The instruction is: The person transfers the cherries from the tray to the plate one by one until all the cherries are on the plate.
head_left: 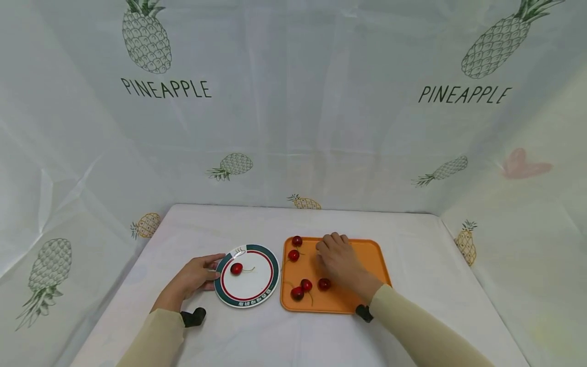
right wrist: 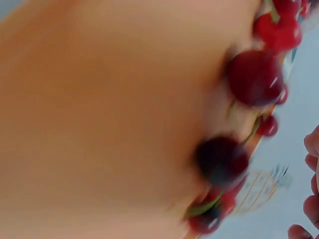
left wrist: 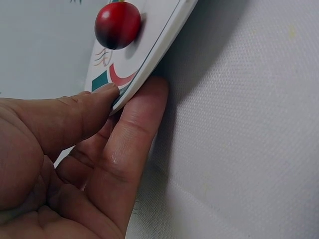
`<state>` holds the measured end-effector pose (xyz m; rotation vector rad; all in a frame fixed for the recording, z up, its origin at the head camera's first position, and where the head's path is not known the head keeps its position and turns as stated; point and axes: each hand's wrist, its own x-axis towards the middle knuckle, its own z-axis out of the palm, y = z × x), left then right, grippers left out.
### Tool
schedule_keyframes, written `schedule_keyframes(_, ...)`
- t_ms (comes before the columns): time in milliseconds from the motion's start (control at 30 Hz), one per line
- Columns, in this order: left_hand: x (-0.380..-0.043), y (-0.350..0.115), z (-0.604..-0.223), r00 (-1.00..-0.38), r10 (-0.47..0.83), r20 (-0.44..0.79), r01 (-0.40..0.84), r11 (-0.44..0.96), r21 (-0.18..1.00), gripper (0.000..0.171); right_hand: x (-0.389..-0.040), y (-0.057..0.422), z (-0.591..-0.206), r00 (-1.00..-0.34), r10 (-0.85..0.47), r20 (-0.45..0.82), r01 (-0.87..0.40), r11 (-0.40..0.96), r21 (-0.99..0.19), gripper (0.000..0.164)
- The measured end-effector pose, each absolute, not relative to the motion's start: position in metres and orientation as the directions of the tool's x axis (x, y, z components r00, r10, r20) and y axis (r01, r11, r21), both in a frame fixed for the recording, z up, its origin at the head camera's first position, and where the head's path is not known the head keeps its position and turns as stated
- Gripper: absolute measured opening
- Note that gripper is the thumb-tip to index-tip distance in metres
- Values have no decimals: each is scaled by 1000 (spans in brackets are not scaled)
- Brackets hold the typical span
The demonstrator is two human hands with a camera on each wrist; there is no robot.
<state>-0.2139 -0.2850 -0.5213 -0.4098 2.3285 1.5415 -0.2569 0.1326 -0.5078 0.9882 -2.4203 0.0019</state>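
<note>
My left hand [head_left: 194,275] grips the edge of a white plate [head_left: 257,280] with a green rim band and red ring. In the left wrist view the thumb lies on top of the plate [left wrist: 144,50] and fingers are underneath. One red cherry [head_left: 236,268] with a stem rests on it. My right hand [head_left: 339,260] is over an orange tray [head_left: 367,247], fingers bent and pointing away. Several cherries [head_left: 306,284] lie in the tray. In the right wrist view the fingertips [right wrist: 311,206] show at the right edge, with no cherry visible between them.
The plate stands left of the tray on a white-covered table [head_left: 220,224]. Two cherries [head_left: 293,255] sit near the tray's far left corner. A white curtain [head_left: 293,112] printed with pineapples hangs behind the table and along its sides.
</note>
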Motion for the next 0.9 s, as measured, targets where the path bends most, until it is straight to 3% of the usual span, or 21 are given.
schedule_keyframes(233,-213,-285,-522,-910,-67,-409,-404,365,839,62,-252,182,-515,-668,-585,460,-598,790,137,30)
schedule_keyframes(467,-212,-285,-523,-912,-69,-404,-401,355,845,62,-242,205,-521,-742,-557,374,-554,823,126,25)
schedule_keyframes(900,-211,-284,-522,-912,-71,-403,-400,361,842,62,-241,206,-531,-730,-594,337,-573,801,172,25)
